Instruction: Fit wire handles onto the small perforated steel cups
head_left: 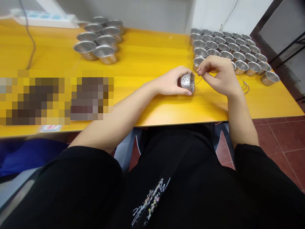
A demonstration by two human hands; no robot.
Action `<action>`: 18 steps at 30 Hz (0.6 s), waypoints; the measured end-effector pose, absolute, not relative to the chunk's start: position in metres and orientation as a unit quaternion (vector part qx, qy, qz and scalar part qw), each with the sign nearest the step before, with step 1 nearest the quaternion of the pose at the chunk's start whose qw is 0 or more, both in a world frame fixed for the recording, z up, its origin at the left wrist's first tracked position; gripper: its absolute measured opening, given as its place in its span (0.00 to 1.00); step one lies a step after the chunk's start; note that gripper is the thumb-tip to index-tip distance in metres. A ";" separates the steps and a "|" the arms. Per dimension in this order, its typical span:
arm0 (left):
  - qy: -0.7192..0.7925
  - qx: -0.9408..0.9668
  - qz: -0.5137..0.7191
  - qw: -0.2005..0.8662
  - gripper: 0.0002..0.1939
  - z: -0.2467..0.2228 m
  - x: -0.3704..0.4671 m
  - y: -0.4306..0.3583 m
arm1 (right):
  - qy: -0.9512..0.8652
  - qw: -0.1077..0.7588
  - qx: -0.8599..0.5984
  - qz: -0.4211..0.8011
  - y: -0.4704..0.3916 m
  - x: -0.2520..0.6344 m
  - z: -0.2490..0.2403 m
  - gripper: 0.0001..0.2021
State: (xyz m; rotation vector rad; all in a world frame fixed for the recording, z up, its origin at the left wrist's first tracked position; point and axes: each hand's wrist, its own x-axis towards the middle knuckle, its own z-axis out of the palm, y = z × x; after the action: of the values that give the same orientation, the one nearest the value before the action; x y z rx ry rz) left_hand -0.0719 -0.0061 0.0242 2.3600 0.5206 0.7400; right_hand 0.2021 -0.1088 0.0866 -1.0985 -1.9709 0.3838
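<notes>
My left hand (172, 81) is closed round a small perforated metal cup (187, 81), which lies tipped on its side with its mouth facing right. Just to the right, my right hand (218, 73) pinches a thin curved wire (199, 81) between thumb and fingers. The wire's lower end reaches to the cup's mouth; whether it is hooked into the cup I cannot tell. Several bent wires (245, 86) lie on the table to the right of my right wrist.
Rows of similar metal cups (239, 56) stand at the back right of the yellow table (157, 111). Another group of cups (106, 40) stands at the back left. A white power strip (47, 19) lies at the far left, near a dark cable (30, 41). Blurred blocks cover the left side.
</notes>
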 end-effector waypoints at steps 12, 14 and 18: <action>0.208 0.886 0.274 0.311 0.52 0.027 -0.072 -0.009 | -0.785 0.414 -0.429 0.167 -0.108 0.202 0.085 0.13; 0.209 0.886 0.275 0.308 0.51 0.026 -0.072 -0.009 | -0.784 0.412 -0.430 0.171 -0.105 0.200 0.083 0.14; 0.209 0.888 0.275 0.303 0.49 0.025 -0.071 -0.008 | -0.779 0.409 -0.432 0.198 -0.102 0.199 0.079 0.17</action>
State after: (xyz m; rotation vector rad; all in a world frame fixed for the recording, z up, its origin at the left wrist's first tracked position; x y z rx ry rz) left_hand -0.0714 -0.0076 0.0247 2.3541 0.5536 0.7300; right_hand 0.1985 -0.1019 0.0788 -1.0888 -1.9619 0.4993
